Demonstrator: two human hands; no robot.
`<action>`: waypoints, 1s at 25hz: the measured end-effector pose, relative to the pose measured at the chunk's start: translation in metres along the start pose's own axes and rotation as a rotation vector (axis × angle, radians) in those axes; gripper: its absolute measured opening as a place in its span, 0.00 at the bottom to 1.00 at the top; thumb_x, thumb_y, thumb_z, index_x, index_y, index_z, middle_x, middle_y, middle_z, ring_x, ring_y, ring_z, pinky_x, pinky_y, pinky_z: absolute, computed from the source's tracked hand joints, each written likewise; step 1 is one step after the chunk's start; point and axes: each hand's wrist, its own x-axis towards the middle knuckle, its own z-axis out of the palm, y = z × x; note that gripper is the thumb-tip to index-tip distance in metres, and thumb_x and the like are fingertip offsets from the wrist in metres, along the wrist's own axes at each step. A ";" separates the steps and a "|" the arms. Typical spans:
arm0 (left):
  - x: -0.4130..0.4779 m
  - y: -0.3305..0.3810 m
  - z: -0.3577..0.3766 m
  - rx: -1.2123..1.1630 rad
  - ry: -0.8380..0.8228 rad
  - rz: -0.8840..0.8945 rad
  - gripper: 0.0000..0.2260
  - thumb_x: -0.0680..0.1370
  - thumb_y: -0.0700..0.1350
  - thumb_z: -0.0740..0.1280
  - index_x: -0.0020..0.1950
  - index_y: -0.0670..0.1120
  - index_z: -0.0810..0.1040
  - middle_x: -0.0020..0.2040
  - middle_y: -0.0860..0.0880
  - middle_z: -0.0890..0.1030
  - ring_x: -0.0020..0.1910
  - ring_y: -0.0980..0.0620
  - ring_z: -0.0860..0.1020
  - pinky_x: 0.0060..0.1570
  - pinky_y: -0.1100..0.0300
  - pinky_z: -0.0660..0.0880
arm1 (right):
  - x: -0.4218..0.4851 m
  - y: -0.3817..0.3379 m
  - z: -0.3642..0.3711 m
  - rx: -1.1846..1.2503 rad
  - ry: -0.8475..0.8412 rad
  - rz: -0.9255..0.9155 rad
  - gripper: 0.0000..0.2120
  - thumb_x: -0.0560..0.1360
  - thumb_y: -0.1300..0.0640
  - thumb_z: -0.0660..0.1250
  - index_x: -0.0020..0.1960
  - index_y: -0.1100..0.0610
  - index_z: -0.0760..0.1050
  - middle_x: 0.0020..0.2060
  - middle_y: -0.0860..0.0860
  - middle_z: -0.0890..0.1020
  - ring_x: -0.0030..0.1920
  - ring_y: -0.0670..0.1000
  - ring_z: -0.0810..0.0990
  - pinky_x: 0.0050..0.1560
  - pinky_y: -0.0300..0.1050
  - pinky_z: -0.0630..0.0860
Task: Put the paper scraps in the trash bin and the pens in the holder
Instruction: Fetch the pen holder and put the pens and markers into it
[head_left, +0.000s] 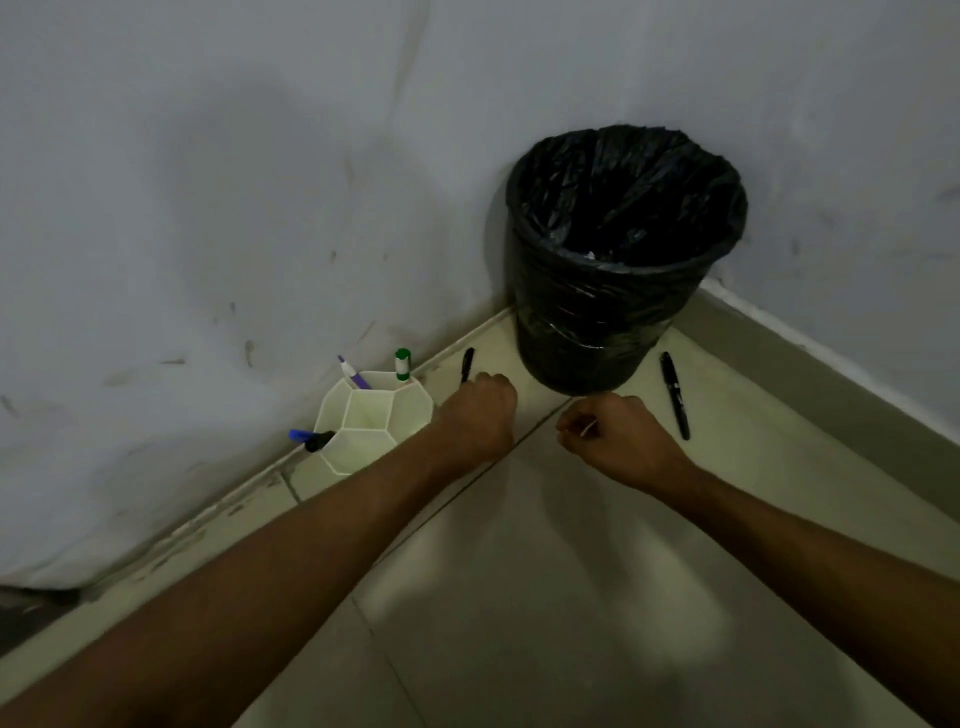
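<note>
A black-lined trash bin (613, 291) stands in the corner of the floor. Left of it, a white honeycomb pen holder (363, 415) holds a purple pen (353, 373), a green-capped marker (402, 364) and a blue and a black pen (311, 439). A black pen (467, 364) lies by the wall; my left hand (478, 415) has its fingers curled over the pen's near end. Another black pen (675, 395) lies on the floor right of the bin. My right hand (618, 436) is curled, pinching a small pale paper scrap (588, 429).
Grey walls (260, 208) meet behind the bin. Pale floor tiles (545, 597) stretch toward me between my forearms. A few pale scraps show inside the bin (592, 254).
</note>
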 end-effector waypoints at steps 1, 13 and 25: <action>0.020 -0.002 0.006 0.049 -0.034 -0.067 0.19 0.75 0.38 0.63 0.65 0.34 0.68 0.62 0.34 0.73 0.59 0.38 0.76 0.53 0.50 0.76 | -0.002 0.004 -0.001 0.010 0.007 0.001 0.10 0.75 0.55 0.69 0.55 0.54 0.82 0.49 0.48 0.83 0.44 0.43 0.78 0.45 0.33 0.73; 0.034 0.009 0.020 -0.228 -0.093 -0.098 0.11 0.78 0.50 0.61 0.51 0.43 0.76 0.50 0.41 0.81 0.44 0.44 0.78 0.42 0.56 0.73 | 0.021 0.109 -0.029 0.125 0.291 0.464 0.09 0.71 0.54 0.68 0.48 0.54 0.83 0.45 0.53 0.84 0.44 0.54 0.83 0.47 0.47 0.81; -0.057 0.020 0.001 -0.864 0.326 -0.056 0.12 0.80 0.44 0.60 0.59 0.54 0.80 0.44 0.55 0.79 0.40 0.58 0.75 0.41 0.65 0.71 | 0.038 0.110 -0.010 -0.018 0.033 0.511 0.15 0.77 0.52 0.62 0.60 0.59 0.73 0.56 0.61 0.78 0.54 0.62 0.78 0.48 0.49 0.74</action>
